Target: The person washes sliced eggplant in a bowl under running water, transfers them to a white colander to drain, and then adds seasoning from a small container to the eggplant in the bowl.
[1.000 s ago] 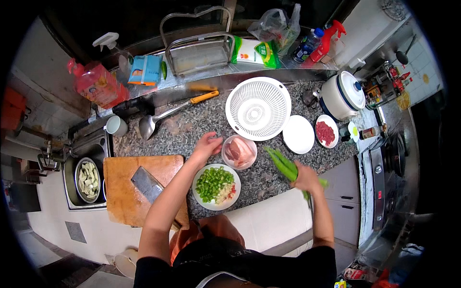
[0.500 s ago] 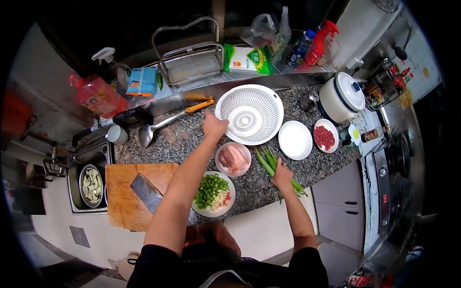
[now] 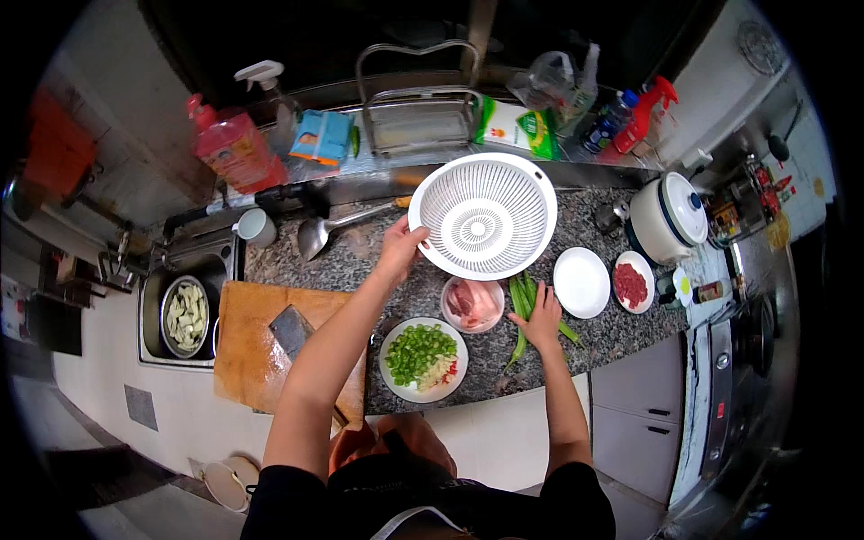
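- Your left hand (image 3: 400,247) pinches the near-left rim of the white colander (image 3: 479,228), just beyond the meat bowl (image 3: 473,304).
- Your right hand (image 3: 542,320), fingers slightly spread, lies over long green peppers (image 3: 517,292) on the counter (image 3: 360,265).
- Printing marks the pink bottle (image 3: 236,148) and green-and-white bag (image 3: 517,128) along your back ledge (image 3: 396,155).

Speckled stone countertop (image 3: 360,250). Has a wooden cutting board (image 3: 245,373) at the front left corner, a mug (image 3: 257,229) and wok spatula (image 3: 312,238) nearer the back edge. Holds a plate of chopped greens (image 3: 412,393) by the front edge, a bowl of meat (image 3: 474,328) and long green peppers (image 3: 519,345). Toward the right edge, carries a white plate (image 3: 581,283) and a dish of red meat (image 3: 636,309).
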A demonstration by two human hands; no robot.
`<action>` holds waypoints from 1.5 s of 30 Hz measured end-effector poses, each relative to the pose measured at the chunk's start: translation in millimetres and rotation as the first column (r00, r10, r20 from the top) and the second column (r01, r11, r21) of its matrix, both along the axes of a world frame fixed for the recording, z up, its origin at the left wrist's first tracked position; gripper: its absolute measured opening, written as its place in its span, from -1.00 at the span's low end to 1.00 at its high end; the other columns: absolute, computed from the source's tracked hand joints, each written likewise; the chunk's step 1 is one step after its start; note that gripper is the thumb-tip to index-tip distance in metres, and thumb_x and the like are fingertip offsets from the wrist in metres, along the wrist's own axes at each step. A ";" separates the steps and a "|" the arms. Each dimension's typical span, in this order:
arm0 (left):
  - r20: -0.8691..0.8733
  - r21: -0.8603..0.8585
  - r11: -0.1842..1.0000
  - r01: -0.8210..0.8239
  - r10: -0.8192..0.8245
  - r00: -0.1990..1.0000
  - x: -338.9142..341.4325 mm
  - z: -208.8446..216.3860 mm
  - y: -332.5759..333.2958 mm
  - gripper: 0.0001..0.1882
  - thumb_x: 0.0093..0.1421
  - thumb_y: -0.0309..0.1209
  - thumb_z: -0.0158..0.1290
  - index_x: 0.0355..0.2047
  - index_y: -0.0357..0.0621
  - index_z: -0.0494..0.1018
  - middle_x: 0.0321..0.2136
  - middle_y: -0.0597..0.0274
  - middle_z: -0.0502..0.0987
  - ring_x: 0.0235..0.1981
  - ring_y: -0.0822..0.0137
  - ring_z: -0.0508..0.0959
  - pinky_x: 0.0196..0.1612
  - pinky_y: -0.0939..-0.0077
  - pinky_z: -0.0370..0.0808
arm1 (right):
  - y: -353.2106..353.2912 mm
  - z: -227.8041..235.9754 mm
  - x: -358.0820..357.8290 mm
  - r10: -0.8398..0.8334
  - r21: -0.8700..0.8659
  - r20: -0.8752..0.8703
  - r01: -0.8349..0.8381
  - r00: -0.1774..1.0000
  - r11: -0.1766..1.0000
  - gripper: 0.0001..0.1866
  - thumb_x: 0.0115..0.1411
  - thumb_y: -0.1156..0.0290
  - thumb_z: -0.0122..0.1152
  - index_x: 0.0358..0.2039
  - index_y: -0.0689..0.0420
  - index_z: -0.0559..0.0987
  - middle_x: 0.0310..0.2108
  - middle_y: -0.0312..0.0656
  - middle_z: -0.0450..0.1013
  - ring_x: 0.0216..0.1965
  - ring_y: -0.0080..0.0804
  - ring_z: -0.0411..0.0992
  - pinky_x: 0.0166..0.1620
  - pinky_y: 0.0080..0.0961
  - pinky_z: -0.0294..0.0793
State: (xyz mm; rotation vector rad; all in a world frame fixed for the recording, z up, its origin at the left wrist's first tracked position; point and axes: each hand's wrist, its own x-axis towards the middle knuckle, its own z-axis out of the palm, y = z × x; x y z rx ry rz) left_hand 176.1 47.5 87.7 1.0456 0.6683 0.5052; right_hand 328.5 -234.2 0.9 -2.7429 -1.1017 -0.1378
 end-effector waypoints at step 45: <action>0.511 -0.446 0.883 0.144 0.119 0.851 -505.2 -19.5 -22.1 -0.37 0.12 -0.04 -0.16 0.10 -0.09 -0.02 0.06 0.09 0.15 0.06 0.14 0.21 0.03 0.13 0.23 | 237.3 118.4 -348.4 0.569 0.490 -0.677 -0.290 0.467 0.822 -0.76 0.03 0.53 -0.04 -0.27 0.34 0.42 -0.36 -0.21 0.43 -0.38 -0.54 0.36 -0.27 -0.60 0.34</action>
